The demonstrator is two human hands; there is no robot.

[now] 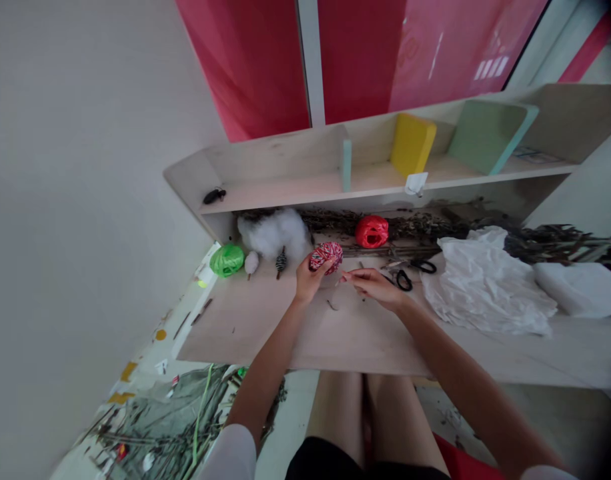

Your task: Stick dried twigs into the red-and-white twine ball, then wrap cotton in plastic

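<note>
Red-white ball [326, 257], left grip [309, 280]; right grip [376, 285] seemingly pinching strand [341, 280]; two balls [227, 260] [371, 231].

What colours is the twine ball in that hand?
The twine ball is red and white; head view.

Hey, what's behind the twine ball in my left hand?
Behind the twine ball in your left hand lie dry twigs, a red raffia ball and white cotton wool. The spot directly behind the ball is covered by it.
</note>
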